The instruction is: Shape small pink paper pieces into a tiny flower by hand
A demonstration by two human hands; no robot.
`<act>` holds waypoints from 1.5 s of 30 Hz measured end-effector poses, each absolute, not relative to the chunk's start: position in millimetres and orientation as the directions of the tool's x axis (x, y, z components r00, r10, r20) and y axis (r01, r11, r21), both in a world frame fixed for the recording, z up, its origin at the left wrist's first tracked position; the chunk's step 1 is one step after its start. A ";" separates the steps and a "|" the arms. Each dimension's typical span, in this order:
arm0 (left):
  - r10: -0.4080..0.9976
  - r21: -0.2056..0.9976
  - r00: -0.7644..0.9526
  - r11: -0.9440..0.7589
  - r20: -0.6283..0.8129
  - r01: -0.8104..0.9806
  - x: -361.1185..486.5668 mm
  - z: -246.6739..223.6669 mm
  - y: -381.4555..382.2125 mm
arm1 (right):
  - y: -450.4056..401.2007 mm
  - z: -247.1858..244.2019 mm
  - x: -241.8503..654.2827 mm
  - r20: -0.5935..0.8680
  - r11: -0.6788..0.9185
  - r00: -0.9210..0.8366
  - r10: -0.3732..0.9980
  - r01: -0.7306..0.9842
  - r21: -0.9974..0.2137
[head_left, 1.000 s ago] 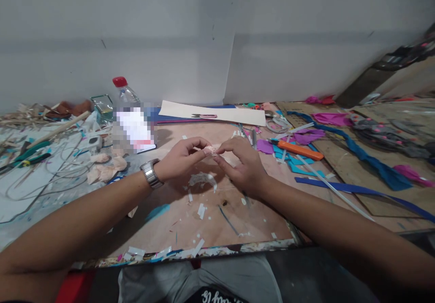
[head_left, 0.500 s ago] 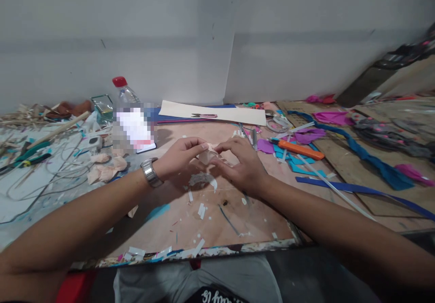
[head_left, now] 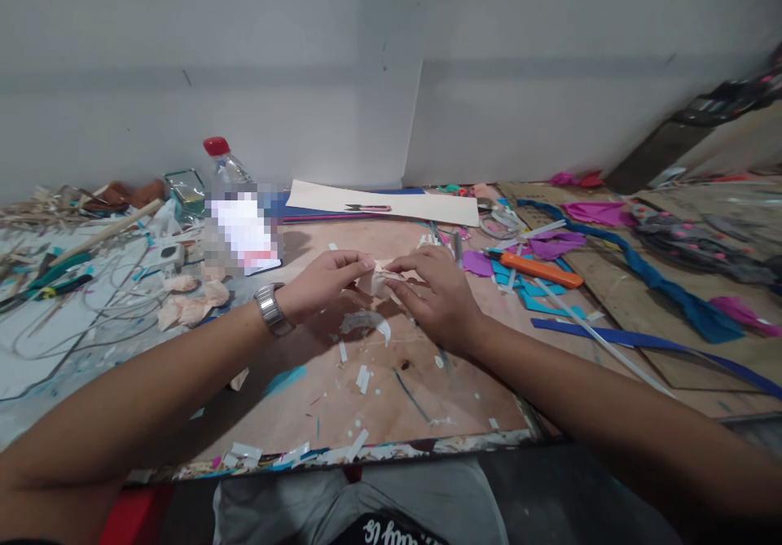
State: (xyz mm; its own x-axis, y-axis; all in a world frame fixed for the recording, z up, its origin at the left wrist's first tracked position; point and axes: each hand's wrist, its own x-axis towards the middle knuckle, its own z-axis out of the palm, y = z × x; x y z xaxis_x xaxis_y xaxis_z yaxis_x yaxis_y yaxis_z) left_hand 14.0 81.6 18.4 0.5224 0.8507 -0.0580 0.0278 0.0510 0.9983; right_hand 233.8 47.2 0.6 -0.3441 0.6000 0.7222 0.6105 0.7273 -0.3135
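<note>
Between my two hands, above the middle of the work board, is a small crumpled piece of pale peach paper or cloth (head_left: 374, 282); which material it is I cannot tell. My left hand (head_left: 335, 282), with a metal watch (head_left: 273, 309) on its wrist, pinches the piece's left side between thumb and fingers. On the other side, my right hand (head_left: 435, 294) grips its right edge with thumb and forefinger. Below the hands, a whitish dried patch (head_left: 365, 325) and small paper scraps (head_left: 362, 379) lie on the board.
An orange utility knife (head_left: 541, 270) lies right of my hands among purple and blue scraps. Behind are thread snips (head_left: 367, 208) on a cream strip (head_left: 421, 207). A phone (head_left: 248, 231) leans by a red-capped bottle (head_left: 227, 162). Peach crumpled pieces (head_left: 192, 305) and pliers (head_left: 61, 276) lie left.
Both hands stay in nearly the same place. The right thumb and fingers have shifted slightly on the peach piece, which now shows a little differently between them.
</note>
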 end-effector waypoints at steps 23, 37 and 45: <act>0.806 0.958 0.585 -0.227 0.084 0.175 11.2 21.6 78.9 | 46.9 1.6 232.2 0.751 0.746 -0.316 0.579 0.577 -0.332; 0.708 0.797 0.638 -0.556 0.303 0.238 13.4 19.1 72.1 | 46.0 2.4 231.2 0.724 0.713 -0.293 0.624 0.592 -0.376; 0.746 0.857 0.623 -0.461 0.234 0.230 14.5 20.5 71.5 | 46.0 1.2 232.6 0.702 0.713 -0.321 0.636 0.592 -0.376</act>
State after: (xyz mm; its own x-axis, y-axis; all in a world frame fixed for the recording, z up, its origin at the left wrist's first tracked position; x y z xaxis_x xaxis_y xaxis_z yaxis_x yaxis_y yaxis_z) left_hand 14.5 71.5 20.5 0.6230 0.7464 0.2340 0.2301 -0.4608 0.8572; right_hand 232.6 46.0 1.2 -0.3214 0.6360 0.7016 0.5917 0.7133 -0.3756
